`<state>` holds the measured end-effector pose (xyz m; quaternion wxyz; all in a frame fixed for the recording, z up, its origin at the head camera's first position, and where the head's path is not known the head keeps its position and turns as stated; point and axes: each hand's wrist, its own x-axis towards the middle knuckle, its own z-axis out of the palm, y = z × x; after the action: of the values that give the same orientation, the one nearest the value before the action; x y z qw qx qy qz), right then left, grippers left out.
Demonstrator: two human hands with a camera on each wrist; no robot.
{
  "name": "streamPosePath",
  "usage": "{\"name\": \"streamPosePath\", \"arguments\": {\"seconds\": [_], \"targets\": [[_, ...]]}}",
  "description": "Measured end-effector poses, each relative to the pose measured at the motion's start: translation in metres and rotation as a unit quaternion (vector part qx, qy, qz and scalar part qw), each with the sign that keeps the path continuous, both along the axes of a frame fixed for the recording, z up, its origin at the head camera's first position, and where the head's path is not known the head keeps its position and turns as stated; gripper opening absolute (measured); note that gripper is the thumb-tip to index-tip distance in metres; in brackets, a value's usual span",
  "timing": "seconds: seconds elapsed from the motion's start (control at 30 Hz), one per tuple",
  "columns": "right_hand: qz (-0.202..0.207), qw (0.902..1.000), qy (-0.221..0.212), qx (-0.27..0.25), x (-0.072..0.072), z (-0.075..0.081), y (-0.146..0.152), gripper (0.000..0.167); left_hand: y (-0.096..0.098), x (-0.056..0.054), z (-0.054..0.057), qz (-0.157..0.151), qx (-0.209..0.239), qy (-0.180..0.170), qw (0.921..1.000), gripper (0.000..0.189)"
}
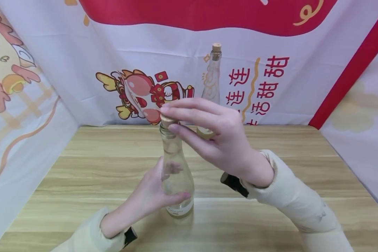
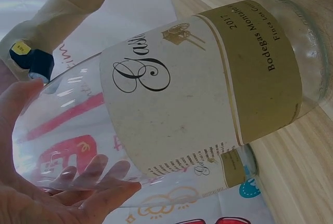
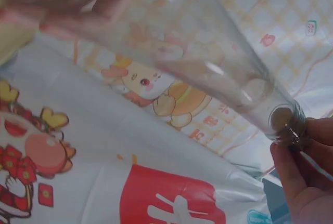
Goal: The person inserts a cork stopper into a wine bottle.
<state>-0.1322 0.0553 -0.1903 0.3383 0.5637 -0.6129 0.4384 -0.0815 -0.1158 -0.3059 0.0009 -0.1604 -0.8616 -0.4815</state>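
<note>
A clear glass bottle (image 1: 179, 176) stands upright on the wooden table. My left hand (image 1: 147, 190) grips its body, thumb across the near side and the other fingers wrapped around behind the glass. A cork (image 1: 168, 122) sits in the mouth, its top above the rim. Thumb and fingers of my right hand (image 1: 218, 127) pinch that cork from the right. In the right wrist view, the cork's lower end (image 3: 282, 117) shows through the neck, with the right fingers (image 3: 289, 169) at the mouth. A cream and gold label (image 2: 171, 94) covers the lower bottle in the left wrist view.
A second corked bottle (image 1: 215, 73) stands at the back of the table, partly hidden behind my right hand. White printed cloth (image 1: 151, 42) hangs behind and along both sides of the wooden table (image 1: 91, 168). Black devices (image 1: 234, 183) are worn at both wrists.
</note>
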Motion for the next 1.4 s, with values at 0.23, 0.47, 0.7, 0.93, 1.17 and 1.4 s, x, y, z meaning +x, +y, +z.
{"name": "streamPosePath", "arguments": {"seconds": [0.23, 0.47, 0.7, 0.93, 1.17, 1.4], "targets": [[-0.015, 0.9949, -0.077, 0.064, 0.007, -0.019, 0.014, 0.049, 0.000, 0.000, 0.000, 0.003, -0.005, -0.004, 1.0000, 0.074], [-0.054, 0.9785, -0.120, 0.159, 0.014, -0.051, 0.031, 0.058, 0.000, 0.001, 0.000, 0.011, -0.011, -0.018, 0.9997, 0.073], [-0.078, 0.9480, -0.168, 0.259, 0.018, -0.090, 0.040, 0.069, 0.001, 0.001, -0.001, 0.016, -0.024, 0.003, 0.9996, 0.073], [-0.075, 0.9361, -0.187, 0.288, 0.020, -0.122, 0.039, 0.076, 0.001, 0.001, -0.001, 0.015, -0.026, 0.010, 0.9995, 0.076], [-0.051, 0.9164, -0.228, 0.325, 0.020, -0.152, 0.035, 0.073, 0.002, 0.001, -0.001, 0.013, -0.018, 0.005, 0.9997, 0.073], [-0.018, 0.9092, -0.253, 0.330, 0.020, -0.174, 0.030, 0.083, 0.002, 0.001, 0.000, 0.019, -0.020, -0.012, 0.9996, 0.075]]}}
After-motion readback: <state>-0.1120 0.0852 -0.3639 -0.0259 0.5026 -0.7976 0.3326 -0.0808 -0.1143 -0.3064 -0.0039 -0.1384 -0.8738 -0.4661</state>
